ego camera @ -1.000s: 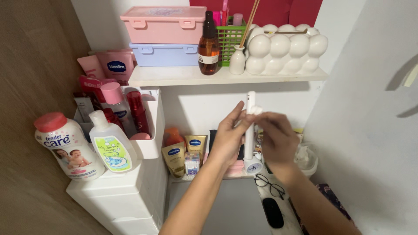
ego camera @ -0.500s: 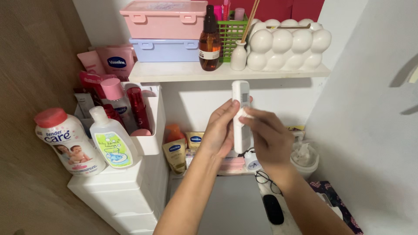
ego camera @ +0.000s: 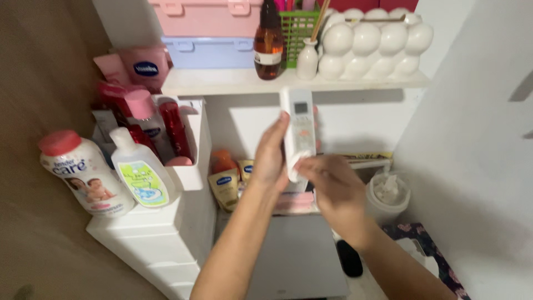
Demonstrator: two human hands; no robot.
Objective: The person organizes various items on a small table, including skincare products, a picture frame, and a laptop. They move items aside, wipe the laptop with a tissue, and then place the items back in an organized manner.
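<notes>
My left hand holds a white remote control upright just below the shelf, with its small screen and buttons facing me. My right hand meets the remote's lower end. Its fingertips pinch a small white pad against the casing there. Much of the pad is hidden by my fingers. Both forearms reach up from the bottom of the view.
A white shelf carries a pink box, a blue box, an amber bottle and a white bubble-shaped holder. Left, a white drawer unit bears lotion bottles. A white tub stands to the right.
The remote has turned from edge-on to face me. My right hand with the pad has slid from its top down to its lower end. The view has tilted slightly downward.
</notes>
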